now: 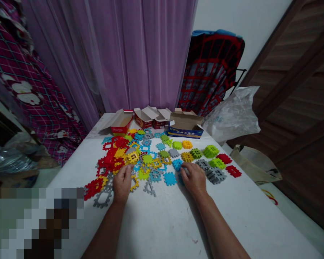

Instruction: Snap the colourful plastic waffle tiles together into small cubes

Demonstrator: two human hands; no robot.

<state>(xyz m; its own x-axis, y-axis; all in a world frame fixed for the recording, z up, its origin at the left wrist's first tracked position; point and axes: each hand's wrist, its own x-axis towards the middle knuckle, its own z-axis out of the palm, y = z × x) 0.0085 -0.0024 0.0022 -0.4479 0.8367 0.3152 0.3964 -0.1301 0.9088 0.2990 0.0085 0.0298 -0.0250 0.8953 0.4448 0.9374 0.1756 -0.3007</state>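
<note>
Notched plastic building tiles in several colours lie heaped and scattered over the white table (162,223). My left hand (122,182) is at the near edge of the heap, its fingers curled and thumb pressed against them; anything inside is hidden. Just beyond it lies a yellow window tile (133,156). My right hand (194,178) curls at a blue tile (177,164), which touches its fingertips, and more blue shows under the thumb. A flat blue tile (169,178) lies between the hands, and a grey triangular tile (150,189) sits nearer me.
Right of my right hand are grouped grey tiles (215,175), green tiles (210,151) and red tiles (233,171). Red tiles (94,189) lie at left. Open cardboard boxes, one a blue box (185,133), line the back edge. A clear plastic bag (233,117) hangs at the right edge.
</note>
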